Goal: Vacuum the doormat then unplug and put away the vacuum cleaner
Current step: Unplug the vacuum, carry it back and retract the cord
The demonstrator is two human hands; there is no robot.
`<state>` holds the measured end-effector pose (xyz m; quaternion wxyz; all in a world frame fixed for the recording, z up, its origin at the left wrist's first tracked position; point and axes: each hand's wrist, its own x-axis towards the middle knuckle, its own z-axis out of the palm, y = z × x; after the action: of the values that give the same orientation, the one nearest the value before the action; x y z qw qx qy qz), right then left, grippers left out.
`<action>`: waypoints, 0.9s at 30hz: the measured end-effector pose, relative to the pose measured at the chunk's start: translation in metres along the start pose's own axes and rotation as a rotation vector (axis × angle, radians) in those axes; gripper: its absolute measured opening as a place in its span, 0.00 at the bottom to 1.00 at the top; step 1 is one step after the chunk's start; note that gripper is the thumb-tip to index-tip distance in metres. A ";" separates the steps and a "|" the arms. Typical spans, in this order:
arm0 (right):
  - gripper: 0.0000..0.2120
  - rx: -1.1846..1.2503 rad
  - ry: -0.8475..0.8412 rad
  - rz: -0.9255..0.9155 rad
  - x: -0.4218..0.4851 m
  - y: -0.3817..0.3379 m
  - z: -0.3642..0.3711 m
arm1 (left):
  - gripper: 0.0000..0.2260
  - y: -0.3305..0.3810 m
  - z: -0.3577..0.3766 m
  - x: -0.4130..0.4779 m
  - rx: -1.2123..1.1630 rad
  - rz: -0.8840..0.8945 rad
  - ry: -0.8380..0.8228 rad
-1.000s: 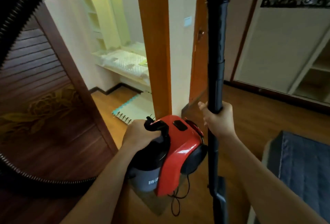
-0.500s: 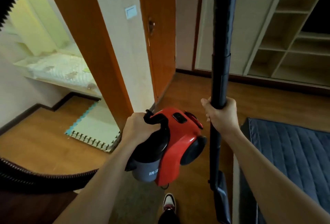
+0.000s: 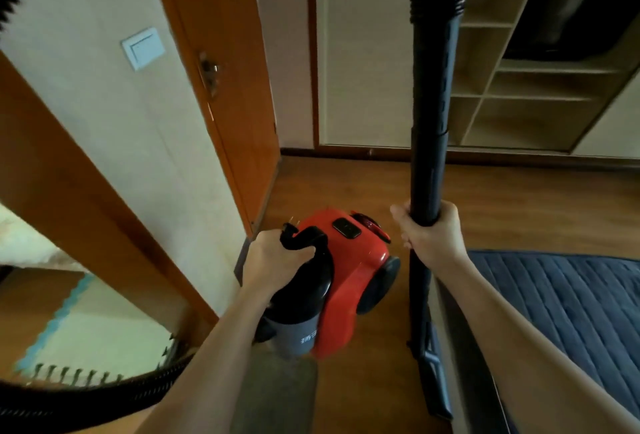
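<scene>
I carry a red and black canister vacuum cleaner [image 3: 349,277] off the floor in the middle of the view. My left hand [image 3: 273,260] grips its black top handle. My right hand [image 3: 433,236] grips the upright black wand [image 3: 431,104], whose floor nozzle [image 3: 433,378] hangs low beside my right forearm. The ribbed black hose [image 3: 114,388] loops from the bottom left up past the top left corner. A grey doormat [image 3: 277,395] lies on the wooden floor under the vacuum cleaner.
An orange door [image 3: 228,63] with a handle stands ahead beside a wall with a light switch [image 3: 142,47]. Open wardrobe shelves [image 3: 526,94] fill the far right. A dark blue quilted mattress [image 3: 568,302] lies at right. A foam puzzle mat [image 3: 93,336] shows through the left doorway.
The view has swung right, from the left doorway toward the orange door and the wardrobe. Both hands keep the same grips on the handle and the wand.
</scene>
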<state>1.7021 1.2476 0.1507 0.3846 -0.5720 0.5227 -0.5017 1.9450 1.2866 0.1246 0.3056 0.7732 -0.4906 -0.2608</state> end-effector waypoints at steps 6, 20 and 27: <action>0.14 -0.021 0.034 0.012 0.082 0.027 -0.004 | 0.14 0.035 0.033 0.084 -0.017 0.018 -0.021; 0.16 0.046 0.072 0.025 0.354 0.118 -0.070 | 0.17 0.186 0.173 0.319 0.058 0.102 -0.163; 0.14 0.078 0.128 0.009 0.469 0.139 -0.113 | 0.18 0.268 0.223 0.404 0.027 0.145 -0.138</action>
<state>1.5390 0.7739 0.1198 0.3744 -0.5209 0.5288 -0.5557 1.7826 0.7788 0.1272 0.2788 0.7200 -0.5685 -0.2840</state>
